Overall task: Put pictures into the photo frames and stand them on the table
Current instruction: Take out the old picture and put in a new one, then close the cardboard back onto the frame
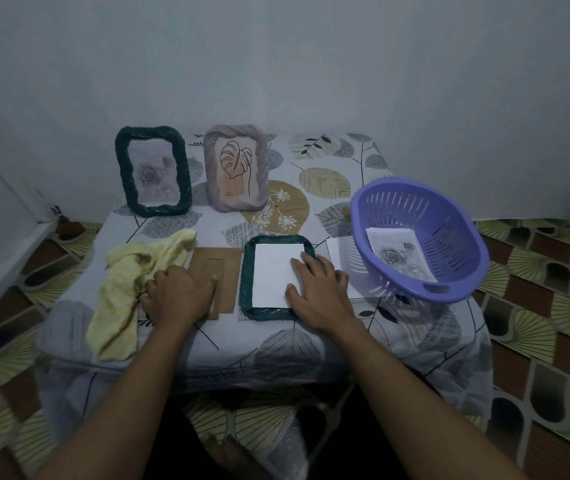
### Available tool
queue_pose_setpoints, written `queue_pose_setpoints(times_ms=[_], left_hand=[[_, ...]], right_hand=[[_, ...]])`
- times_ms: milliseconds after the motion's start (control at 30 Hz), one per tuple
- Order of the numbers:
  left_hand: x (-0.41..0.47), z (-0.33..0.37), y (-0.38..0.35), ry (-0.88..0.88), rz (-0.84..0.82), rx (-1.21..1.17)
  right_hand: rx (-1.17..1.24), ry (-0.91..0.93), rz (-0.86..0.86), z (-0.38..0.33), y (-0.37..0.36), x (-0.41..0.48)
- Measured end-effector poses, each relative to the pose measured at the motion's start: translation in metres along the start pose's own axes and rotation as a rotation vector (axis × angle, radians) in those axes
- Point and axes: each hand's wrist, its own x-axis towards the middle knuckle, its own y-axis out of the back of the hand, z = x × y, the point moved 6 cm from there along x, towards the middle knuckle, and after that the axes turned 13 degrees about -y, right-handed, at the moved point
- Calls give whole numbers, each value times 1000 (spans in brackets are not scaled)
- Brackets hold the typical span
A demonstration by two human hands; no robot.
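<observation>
A dark green frame (246,271) lies face down near the table's front, with a white sheet (273,275) set inside it. My right hand (318,289) rests flat on the sheet's right side, fingers apart. To its left lies the brown cardboard backing (207,268); my left hand (176,292) presses on its lower left edge. At the back stand two filled frames: a dark green one (153,171) with a grey rose picture and a pinkish one (236,168) with a leaf drawing.
A purple slotted basket (422,237) at the right holds a rose picture (397,254). Another white sheet (340,254) lies between it and the flat frame. A yellow cloth (131,282) is bunched at the left. The table wears a leaf-print cover (328,181); wall close behind.
</observation>
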Motion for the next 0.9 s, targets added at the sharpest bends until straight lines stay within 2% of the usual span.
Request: queue_pose_setpoints(times_ms=[233, 400, 600, 700, 900], left_hand=[[-1, 8, -1, 61, -3, -70], [-7, 12, 1, 18, 2, -17], [1, 10, -3, 125, -99, -176], [9, 10, -3, 119, -130, -197], [6, 15, 15, 43, -19, -299]], right_hand=[[-4, -5, 0, 0, 0, 0], [-4, -7, 2, -1, 1, -1], [-4, -4, -3, 0, 0, -1], [-5, -6, -8, 0, 0, -1], [-16, -10, -6, 0, 1, -1]])
